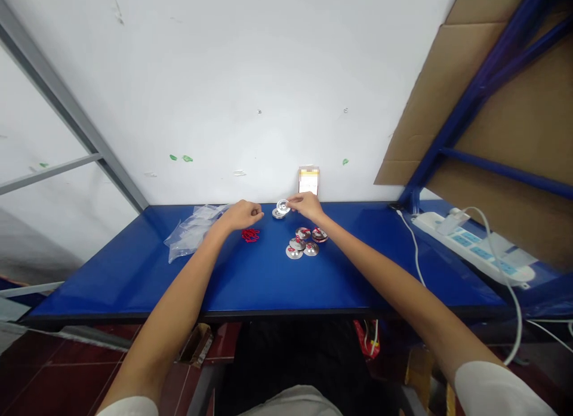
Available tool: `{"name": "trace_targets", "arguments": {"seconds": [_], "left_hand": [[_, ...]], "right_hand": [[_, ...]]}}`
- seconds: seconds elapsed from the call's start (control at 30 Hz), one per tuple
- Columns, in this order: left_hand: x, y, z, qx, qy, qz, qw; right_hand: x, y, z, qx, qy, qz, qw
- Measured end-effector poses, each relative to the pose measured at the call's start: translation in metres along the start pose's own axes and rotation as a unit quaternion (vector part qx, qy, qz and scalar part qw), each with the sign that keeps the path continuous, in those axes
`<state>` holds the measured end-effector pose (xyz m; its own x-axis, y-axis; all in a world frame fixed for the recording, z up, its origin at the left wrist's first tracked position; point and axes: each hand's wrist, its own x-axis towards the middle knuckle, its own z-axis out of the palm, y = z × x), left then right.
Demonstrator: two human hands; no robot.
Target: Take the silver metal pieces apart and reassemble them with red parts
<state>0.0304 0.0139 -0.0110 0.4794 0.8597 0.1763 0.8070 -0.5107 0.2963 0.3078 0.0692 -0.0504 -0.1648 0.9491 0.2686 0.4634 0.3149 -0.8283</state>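
Observation:
My right hand [307,205] pinches a shiny round metal disc [283,205] at its edge, tilted up above the table. Just below it, another metal disc [278,214] lies on the blue tabletop. My left hand [244,215] is closed, its fingertips curled together to the left of the discs; whatever they may hold is too small to make out. Under that hand sits a small pile of red cord loops [250,235]. Nearer to me, several metal discs [294,253] with red loops on them lie in an overlapping group.
Clear plastic bags [192,231] lie left of my left hand. A phone [308,181] with a lit screen leans on the wall behind my right hand. A white power strip [474,249] with cables stands at the right end of the blue table [268,284].

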Motion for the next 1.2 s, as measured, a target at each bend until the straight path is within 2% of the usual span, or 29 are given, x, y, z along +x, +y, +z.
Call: {"name": "trace_targets", "arguments": {"seconds": [0.1,0.3,0.43,0.53,0.63,0.7,0.77,0.87,1.03,1.13,1.2], "left_hand": [[0.000,0.000,0.002,0.004,0.018,0.006,1.000],[0.001,0.000,0.002,0.010,0.027,0.004,1.000],[0.000,0.007,0.003,0.006,0.021,0.009,1.000],[-0.001,0.013,0.004,-0.004,0.015,0.011,1.000],[-0.001,0.018,0.008,-0.018,-0.002,0.015,1.000],[0.000,0.022,0.014,-0.031,-0.019,0.023,0.999],[0.003,0.027,0.022,-0.036,-0.027,0.041,0.998],[0.008,0.033,0.034,-0.016,-0.017,0.071,0.997],[0.014,0.030,0.043,0.006,-0.012,0.080,0.997],[0.014,0.024,0.042,-0.004,-0.011,0.084,0.996],[0.013,0.023,0.040,-0.014,-0.005,0.080,0.997]], "right_hand": [[0.009,-0.008,0.008,-0.057,-0.024,0.009,0.998],[0.004,-0.016,0.013,-0.199,-0.043,-0.037,0.978],[-0.005,-0.013,0.004,-0.199,-0.055,-0.066,0.976],[-0.016,-0.006,-0.017,-0.154,-0.077,-0.119,0.978],[-0.030,-0.001,-0.049,-0.104,-0.189,-0.142,0.966],[-0.039,0.000,-0.068,-0.099,-0.283,-0.142,0.943],[-0.045,-0.001,-0.079,-0.106,-0.316,-0.138,0.933],[-0.048,-0.004,-0.080,-0.142,-0.320,-0.154,0.924],[-0.046,-0.003,-0.071,-0.197,-0.303,-0.170,0.917],[-0.047,-0.002,-0.069,-0.238,-0.271,-0.175,0.916],[-0.049,-0.003,-0.068,-0.237,-0.240,-0.174,0.925]]}}
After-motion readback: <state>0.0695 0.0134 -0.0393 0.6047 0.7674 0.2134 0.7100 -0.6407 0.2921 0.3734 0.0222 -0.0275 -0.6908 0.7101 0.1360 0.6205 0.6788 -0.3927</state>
